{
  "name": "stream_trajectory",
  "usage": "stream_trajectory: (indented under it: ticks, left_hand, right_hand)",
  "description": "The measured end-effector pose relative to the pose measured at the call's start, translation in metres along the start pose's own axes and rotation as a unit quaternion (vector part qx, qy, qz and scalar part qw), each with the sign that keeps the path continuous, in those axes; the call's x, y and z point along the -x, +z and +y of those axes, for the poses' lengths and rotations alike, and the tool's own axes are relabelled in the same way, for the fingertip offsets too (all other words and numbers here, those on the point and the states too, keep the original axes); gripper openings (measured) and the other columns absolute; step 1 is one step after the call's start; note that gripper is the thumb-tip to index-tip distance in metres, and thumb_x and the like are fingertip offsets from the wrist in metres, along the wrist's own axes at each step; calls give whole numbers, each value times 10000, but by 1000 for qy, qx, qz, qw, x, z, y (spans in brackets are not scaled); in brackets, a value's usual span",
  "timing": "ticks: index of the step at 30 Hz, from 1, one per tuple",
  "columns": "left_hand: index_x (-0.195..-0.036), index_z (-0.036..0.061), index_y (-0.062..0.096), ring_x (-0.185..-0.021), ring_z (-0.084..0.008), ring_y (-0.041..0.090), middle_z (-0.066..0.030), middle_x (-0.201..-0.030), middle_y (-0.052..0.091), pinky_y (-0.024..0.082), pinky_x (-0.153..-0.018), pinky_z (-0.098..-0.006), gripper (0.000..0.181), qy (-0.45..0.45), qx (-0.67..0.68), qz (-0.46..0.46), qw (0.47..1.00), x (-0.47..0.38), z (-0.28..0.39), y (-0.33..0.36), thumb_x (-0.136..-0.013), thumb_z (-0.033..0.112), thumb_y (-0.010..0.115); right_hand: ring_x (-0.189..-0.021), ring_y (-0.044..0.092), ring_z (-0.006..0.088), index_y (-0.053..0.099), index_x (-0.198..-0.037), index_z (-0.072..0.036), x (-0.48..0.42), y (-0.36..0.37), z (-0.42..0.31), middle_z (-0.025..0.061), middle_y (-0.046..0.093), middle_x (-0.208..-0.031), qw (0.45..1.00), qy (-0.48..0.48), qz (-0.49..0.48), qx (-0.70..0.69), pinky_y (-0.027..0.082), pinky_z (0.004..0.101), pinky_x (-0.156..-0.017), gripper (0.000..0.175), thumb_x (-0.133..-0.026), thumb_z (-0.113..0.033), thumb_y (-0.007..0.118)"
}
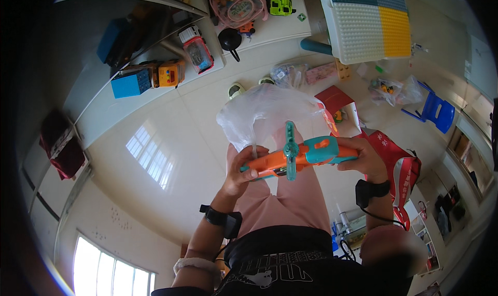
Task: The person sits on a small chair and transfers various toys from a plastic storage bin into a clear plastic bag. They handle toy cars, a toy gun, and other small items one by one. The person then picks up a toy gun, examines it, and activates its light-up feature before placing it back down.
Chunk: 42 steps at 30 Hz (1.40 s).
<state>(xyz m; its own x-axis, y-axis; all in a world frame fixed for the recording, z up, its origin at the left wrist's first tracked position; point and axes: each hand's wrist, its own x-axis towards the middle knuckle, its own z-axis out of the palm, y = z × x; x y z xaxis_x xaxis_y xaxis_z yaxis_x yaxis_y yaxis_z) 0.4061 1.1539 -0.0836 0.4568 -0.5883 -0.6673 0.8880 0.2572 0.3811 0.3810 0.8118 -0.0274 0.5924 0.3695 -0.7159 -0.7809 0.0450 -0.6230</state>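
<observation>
My left hand [242,171] grips one end of an orange and teal plastic toy [278,162]. Around the toy's other end my right hand [365,158] is closed, thumb below and fingers above. A translucent teal propeller-like bar [290,152] crosses the toy's middle. Beyond it a thin, whitish plastic bag [264,111] spreads over my lower legs. One twisted strand of that bag runs down to my left fingers; whether they pinch it, I cannot tell.
Ahead stands a low white cabinet [198,76] bearing a toy truck [171,73]. A brick-plate-topped table [358,27] is at far right. On the floor at right are an open red box [336,101], a red bag [393,160] and a blue child's chair [439,111].
</observation>
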Motion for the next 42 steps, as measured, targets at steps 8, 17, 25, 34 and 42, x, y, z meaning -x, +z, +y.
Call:
stream_trajectory:
  ticks: [8, 17, 25, 34, 42]
  left_hand:
    - [-1105, 7, 560, -959, -182, 619, -77, -1079, 626, 503, -883, -334, 575, 41, 12, 87, 995, 19, -3, -6, -614, 26, 859]
    - [-1051, 3, 588, -923, -158, 600, -76, -1021, 638, 486, -857, -311, 498, 86, -200, 97, 971, 25, 13, 11, -615, -1, 829]
    - [-1014, -1, 563, -879, -144, 574, -60, -963, 620, 472, -813, -295, 513, 72, -201, 140, 967, 23, 23, 13, -616, 128, 861]
    - [-1087, -5, 597, -897, -138, 610, -56, -969, 643, 501, -823, -299, 458, 36, -75, 161, 984, 19, 26, 10, -699, 73, 828]
    - [-1111, 23, 587, -875, -109, 588, -20, -970, 629, 489, -782, -263, 486, 63, 56, 173, 981, 18, 21, 10, -717, 152, 842]
  right_hand:
    - [-1008, 580, 141, 494, -1298, -30, -11, 18, 2, 55, 611, -1111, 994, -56, 4, -90, 458, 296, -904, 623, -812, -317, 760]
    - [-802, 583, 105, 535, -1120, -30, -31, 37, -20, 43, 616, -893, 997, 48, 32, -49, 461, 250, -710, 595, -982, -567, 319]
    - [-679, 583, 107, 549, -1060, -39, -38, 48, -4, 46, 631, -860, 988, 41, 138, -63, 465, 240, -596, 534, -1001, -510, 303]
    - [-660, 593, 132, 456, -1310, -42, -35, 42, 7, 52, 616, -884, 987, 28, -31, -155, 498, 291, -612, 522, -870, -250, 645]
    - [-649, 587, 154, 394, -1375, -70, -43, 54, 6, 68, 601, -871, 963, 42, -72, -257, 507, 308, -567, 596, -858, -210, 654]
